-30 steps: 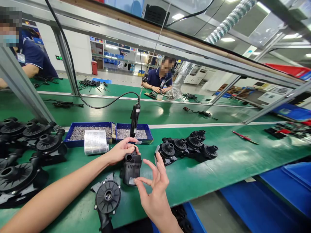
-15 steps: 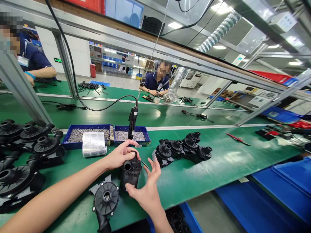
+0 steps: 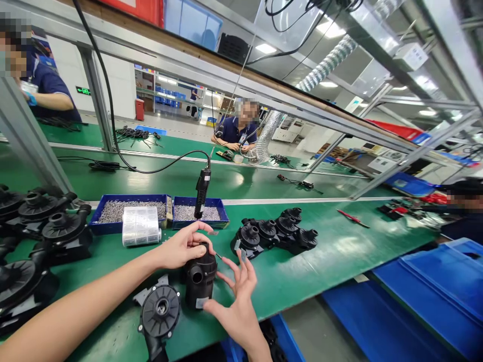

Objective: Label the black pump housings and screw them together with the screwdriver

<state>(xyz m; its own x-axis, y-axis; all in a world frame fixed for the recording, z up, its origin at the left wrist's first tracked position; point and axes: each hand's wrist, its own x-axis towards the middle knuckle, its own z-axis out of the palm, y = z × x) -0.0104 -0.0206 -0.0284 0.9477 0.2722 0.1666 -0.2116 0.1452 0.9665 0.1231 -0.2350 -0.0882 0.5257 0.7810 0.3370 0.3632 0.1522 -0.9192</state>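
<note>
A black pump housing (image 3: 199, 284) stands upright on the green bench, with a small silver label (image 3: 202, 302) low on its front. My left hand (image 3: 184, 246) grips its top, and a small sticker (image 3: 213, 233) clings to a fingertip. To the right of the housing my right hand (image 3: 237, 296) has its fingers spread, thumb by the label; small stickers (image 3: 243, 255) are on its fingertips. Another pump (image 3: 160, 309) lies at the left, round face up. A roll of labels (image 3: 141, 226) rests behind my left forearm.
Two blue boxes of screws (image 3: 132, 198) sit at the back, an electric screwdriver (image 3: 203, 193) hanging over the right one. Pumps (image 3: 267, 229) stand right, more pumps (image 3: 62, 229) left. Red tweezers (image 3: 352, 218) lie farther right. People (image 3: 240, 128) sit across the bench and at both sides.
The silver label on the housing's lower front now shows, where my right thumb was. My right thumb has come away from that spot. The view has shifted slightly, and a person appears at right.
</note>
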